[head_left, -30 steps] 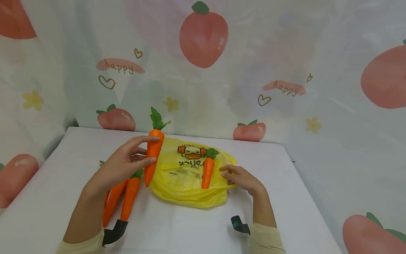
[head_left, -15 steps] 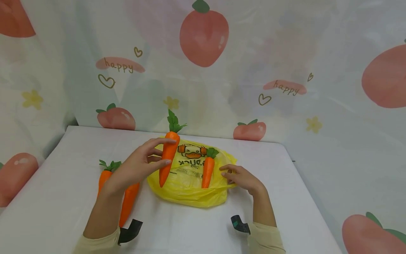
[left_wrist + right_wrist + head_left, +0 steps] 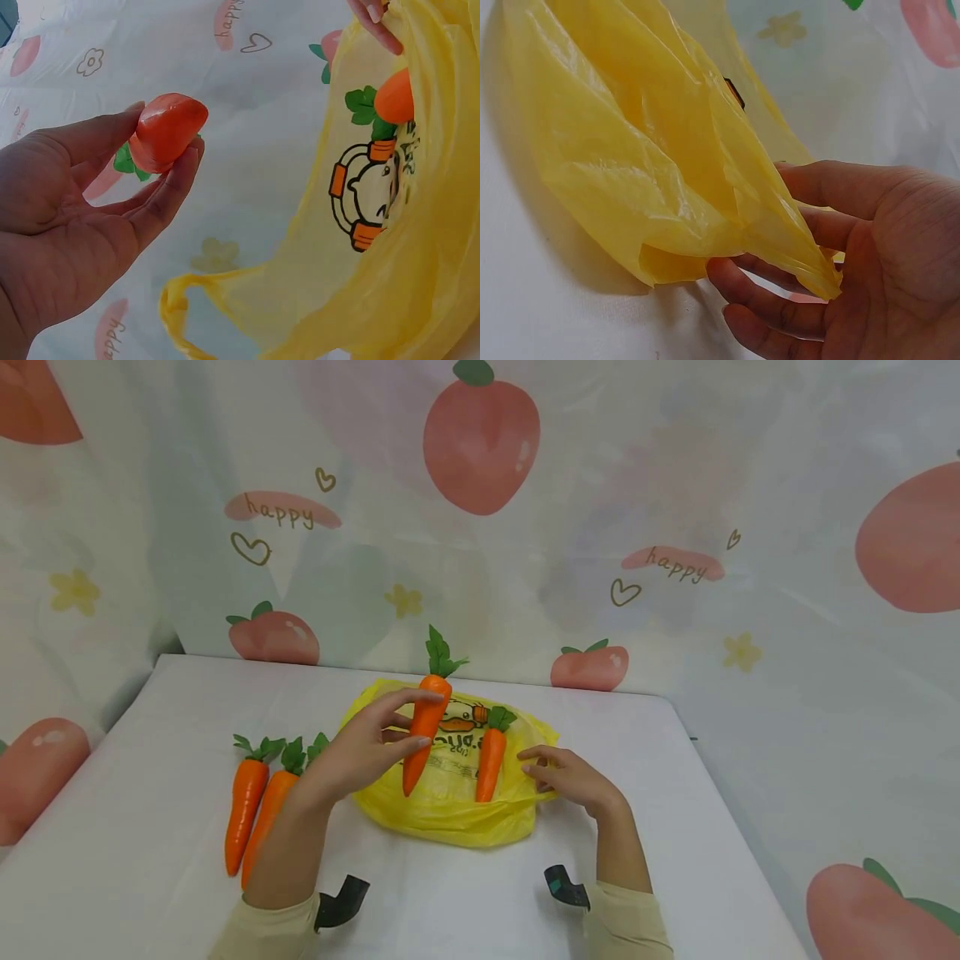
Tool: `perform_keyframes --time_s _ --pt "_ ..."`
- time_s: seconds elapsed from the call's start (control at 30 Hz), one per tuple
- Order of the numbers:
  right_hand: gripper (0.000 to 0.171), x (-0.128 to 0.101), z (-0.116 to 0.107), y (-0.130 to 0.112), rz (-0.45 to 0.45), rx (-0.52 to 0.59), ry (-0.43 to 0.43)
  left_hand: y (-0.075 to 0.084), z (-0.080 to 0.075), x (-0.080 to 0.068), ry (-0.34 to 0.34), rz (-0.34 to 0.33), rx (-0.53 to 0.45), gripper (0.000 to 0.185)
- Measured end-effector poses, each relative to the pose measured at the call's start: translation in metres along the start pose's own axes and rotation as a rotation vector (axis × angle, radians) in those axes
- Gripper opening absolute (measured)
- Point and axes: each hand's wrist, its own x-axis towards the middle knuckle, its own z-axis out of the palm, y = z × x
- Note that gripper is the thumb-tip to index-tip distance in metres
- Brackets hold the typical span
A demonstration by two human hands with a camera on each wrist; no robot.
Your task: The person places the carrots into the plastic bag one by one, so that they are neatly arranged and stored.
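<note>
Between the thumb and fingers of my left hand (image 3: 356, 756) is an orange carrot (image 3: 426, 727) with green leaves, leaves up and tip down. It is held over the left part of a yellow plastic bag (image 3: 442, 827) with a duck print. In the left wrist view, the held carrot (image 3: 169, 131) points its tip at the camera. Another carrot (image 3: 491, 766) lies in the bag's mouth, its lower end hidden by the front layer. My right hand (image 3: 573, 782) grips the bag's right edge. In the right wrist view, the bag's handle (image 3: 802, 259) passes between thumb and curled fingers.
Left of the bag, carrots (image 3: 246, 814) lie on the white table (image 3: 450, 902), partly hidden behind my left forearm. A fruit-printed curtain (image 3: 525, 577) stands behind the table. Black camera mounts (image 3: 341, 902) stick out from both wrists.
My left hand has carried its carrot rightward, from the bag's left edge to over the bag. The carrots on the left have come more into view. My right hand has stayed put.
</note>
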Motion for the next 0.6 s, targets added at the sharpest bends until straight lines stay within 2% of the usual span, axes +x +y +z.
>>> perform_keyframes --time_s 0.23,0.6 --pt "0.036 0.000 0.000 0.000 -0.006 -0.004 0.000 -0.012 0.010 0.009 0.019 -0.056 -0.017 0.050" --pt "0.035 0.000 0.001 -0.002 -0.008 0.001 -0.006 -0.027 0.026 0.023 0.016 -0.095 0.004 0.048"
